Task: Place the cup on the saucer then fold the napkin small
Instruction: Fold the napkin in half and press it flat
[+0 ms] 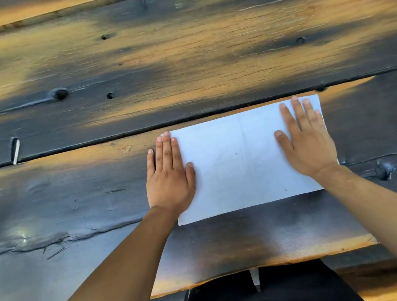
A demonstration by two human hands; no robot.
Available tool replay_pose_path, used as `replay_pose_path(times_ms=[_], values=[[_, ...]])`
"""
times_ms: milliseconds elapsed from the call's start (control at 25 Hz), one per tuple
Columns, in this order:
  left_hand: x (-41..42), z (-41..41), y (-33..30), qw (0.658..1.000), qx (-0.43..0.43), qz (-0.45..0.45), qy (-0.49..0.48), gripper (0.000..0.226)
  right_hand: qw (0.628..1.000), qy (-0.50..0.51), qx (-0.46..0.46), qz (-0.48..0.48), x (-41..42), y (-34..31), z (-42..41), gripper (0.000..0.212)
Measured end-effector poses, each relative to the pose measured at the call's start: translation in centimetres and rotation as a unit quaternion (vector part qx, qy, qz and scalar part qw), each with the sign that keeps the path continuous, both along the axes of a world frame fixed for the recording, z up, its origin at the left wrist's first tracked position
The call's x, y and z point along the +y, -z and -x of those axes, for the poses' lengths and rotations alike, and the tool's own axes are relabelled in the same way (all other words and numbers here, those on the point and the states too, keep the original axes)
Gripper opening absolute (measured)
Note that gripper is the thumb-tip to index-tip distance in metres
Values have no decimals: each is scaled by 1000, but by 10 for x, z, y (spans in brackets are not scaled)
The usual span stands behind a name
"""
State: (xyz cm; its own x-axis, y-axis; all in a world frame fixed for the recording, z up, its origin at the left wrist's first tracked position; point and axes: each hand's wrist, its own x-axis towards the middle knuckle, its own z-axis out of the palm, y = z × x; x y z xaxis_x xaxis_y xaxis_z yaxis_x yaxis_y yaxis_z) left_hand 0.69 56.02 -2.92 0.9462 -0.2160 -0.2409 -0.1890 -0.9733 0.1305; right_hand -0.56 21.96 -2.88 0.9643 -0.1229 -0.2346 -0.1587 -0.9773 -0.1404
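Observation:
A white napkin (239, 164) lies flat on the dark wooden table, a wide rectangle with a faint vertical crease down its middle. My left hand (168, 174) rests palm down across the napkin's left edge, fingers straight and together. My right hand (305, 139) lies flat on the napkin's right part, fingers spread toward its far right corner. Neither hand grips anything. No cup or saucer shows in the head view.
The table (124, 65) is made of dark, scorched planks with knots and gaps between boards. A small white sliver (15, 150) sticks out of a gap at the left. The table's near edge (265, 266) runs just above my dark-clothed lap.

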Motion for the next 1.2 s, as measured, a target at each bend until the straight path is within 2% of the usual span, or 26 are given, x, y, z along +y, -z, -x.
replay_pose_path(times_ms=[120, 240, 400, 560, 720, 800, 920, 1040, 1080, 1200], values=[[-1, -1, 0, 1000, 0, 0, -2, 69, 999, 7, -34, -7, 43, -5, -7, 61], [0, -1, -1, 1000, 3, -2, -2, 70, 994, -86, -59, -32, 120, -7, -11, 58], [1, -1, -1, 1000, 5, -2, 4, 70, 984, -172, -29, -41, 184, 2, 4, 60], [2, -1, 0, 1000, 1, 3, 5, 69, 984, -173, -35, 4, 127, 10, 17, 60], [1, -1, 2, 1000, -2, 4, 4, 69, 994, -101, -23, 30, 24, 8, 35, 62], [1, -1, 3, 1000, -1, 5, 2, 69, 998, -60, -4, 19, -2, 1, 39, 63], [4, -2, 0, 999, 12, 33, 4, 70, 999, -41, 1, 8, -2, -3, 41, 63], [11, -2, -10, 983, -1, 180, -36, 69, 1000, -3, 0, -17, 15, -8, 37, 61], [15, 1, -13, 978, -20, 201, -52, 67, 1000, 6, -9, -15, 29, -10, 36, 61], [16, 31, -15, 988, -64, 138, -20, 64, 998, -35, -31, -44, 100, -16, 37, 58]])
